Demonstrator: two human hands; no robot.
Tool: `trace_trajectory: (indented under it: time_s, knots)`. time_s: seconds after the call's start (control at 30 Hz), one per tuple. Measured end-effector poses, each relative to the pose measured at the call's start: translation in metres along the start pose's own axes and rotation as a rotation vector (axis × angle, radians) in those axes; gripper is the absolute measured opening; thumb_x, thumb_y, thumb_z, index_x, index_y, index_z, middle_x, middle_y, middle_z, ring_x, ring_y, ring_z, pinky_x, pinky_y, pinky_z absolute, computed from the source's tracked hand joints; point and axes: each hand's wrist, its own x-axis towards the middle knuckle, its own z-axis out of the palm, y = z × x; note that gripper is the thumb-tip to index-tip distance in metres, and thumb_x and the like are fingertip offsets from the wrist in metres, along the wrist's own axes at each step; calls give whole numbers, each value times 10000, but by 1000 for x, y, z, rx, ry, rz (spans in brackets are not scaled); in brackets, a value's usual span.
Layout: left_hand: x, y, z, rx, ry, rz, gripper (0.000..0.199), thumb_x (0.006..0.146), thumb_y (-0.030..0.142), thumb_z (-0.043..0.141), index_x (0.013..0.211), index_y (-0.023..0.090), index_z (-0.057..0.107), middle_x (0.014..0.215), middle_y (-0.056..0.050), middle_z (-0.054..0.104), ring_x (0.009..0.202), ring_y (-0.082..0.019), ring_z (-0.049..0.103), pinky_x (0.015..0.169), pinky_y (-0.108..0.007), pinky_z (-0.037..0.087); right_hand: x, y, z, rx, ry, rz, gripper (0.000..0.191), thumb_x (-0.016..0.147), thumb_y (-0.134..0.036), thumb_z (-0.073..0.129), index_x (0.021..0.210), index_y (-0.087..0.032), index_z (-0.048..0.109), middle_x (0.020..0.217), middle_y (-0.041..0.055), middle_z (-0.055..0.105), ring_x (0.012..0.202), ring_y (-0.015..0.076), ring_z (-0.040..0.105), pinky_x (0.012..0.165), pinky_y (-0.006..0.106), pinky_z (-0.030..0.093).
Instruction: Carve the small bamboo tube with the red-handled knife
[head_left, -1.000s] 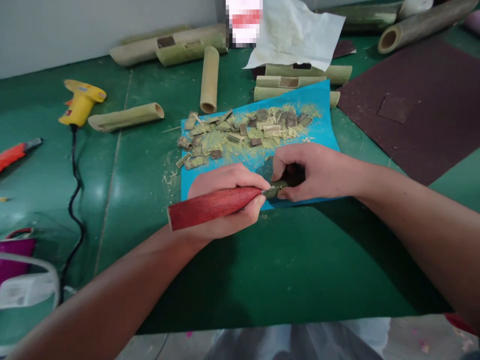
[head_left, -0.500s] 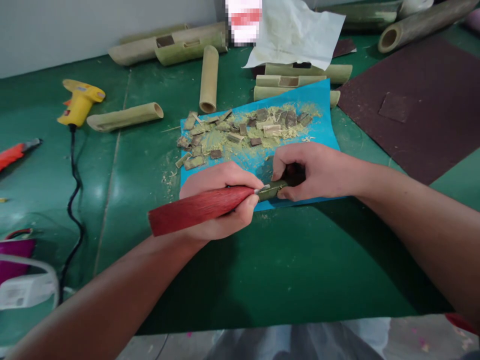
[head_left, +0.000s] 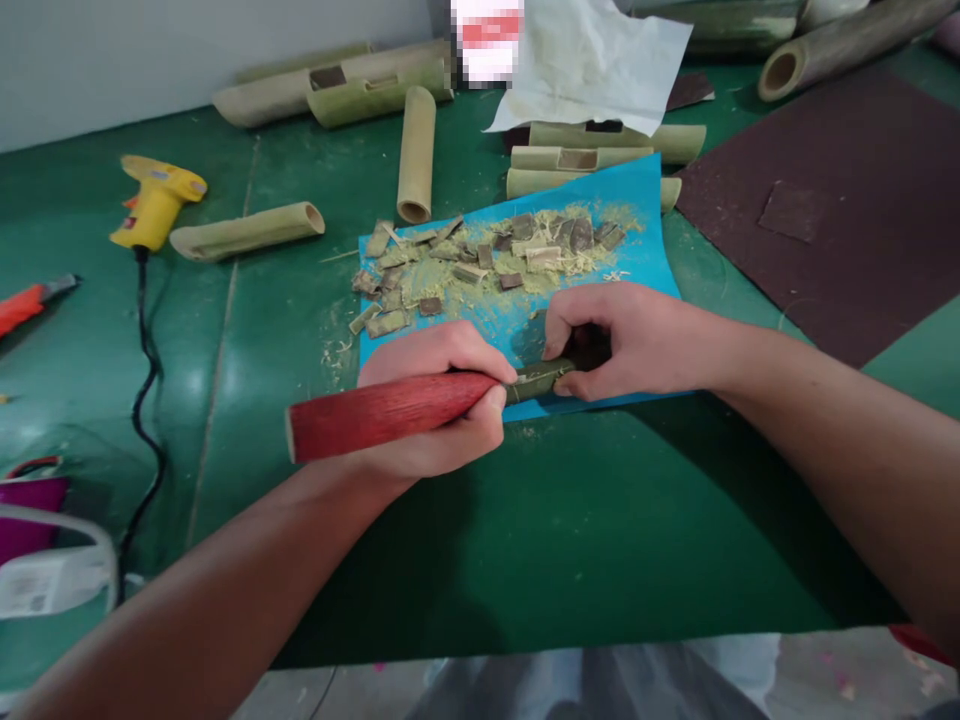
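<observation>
A carving knife with a thick red wooden handle (head_left: 390, 412) is in my left hand (head_left: 457, 440), fingers wrapped round it. Its blade is mostly hidden by my fingers, at the near end of a dark green bamboo piece (head_left: 537, 380). My right hand (head_left: 637, 340) pinches that piece between thumb and fingers; part of it lies in the shadow of my palm. Beneath both hands is a blue sheet (head_left: 652, 240), strewn with bamboo chips (head_left: 544, 258) and pale green dust.
A yellow hot glue gun (head_left: 157, 205) with a black cord lies left, near a bamboo tube (head_left: 247, 232) and an orange-handled cutter (head_left: 30, 305). An upright-pointing bamboo tube (head_left: 417, 155) lies behind the chips. Dark brown sheet (head_left: 832, 210) on the right; white paper (head_left: 600, 70) at the back.
My left hand has drawn the knife slightly to the left, along the bamboo piece. My right hand keeps its hold in nearly the same place.
</observation>
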Motion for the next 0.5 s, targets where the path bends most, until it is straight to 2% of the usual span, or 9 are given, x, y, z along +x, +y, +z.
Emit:
trace_trajectory:
  time_s: [0.27,0.4,0.5]
  knots:
    - [-7,-5,-3,-45,55,21,134,780,118,645,799,233,711,672,37,679,541,-104,606,519,-251,496,0,2,1,4,-3,3,170,743,-261,786,857,-217,668,824,-23,662,728,142,566,664,283,380]
    - [-5,-5,-5,-8,50,20,124,851,152,665,854,250,741,783,9,772,648,-140,697,624,-281,591,0,2,1,4,0,3,166,747,-254,788,863,-215,675,820,-19,670,722,138,566,650,276,377]
    - [-1,-2,-4,-14,-28,7,102,864,182,687,883,261,749,810,-4,799,665,-158,723,647,-297,620,0,2,1,-6,4,-4,171,744,-257,790,862,-213,674,828,-17,672,722,137,565,647,275,377]
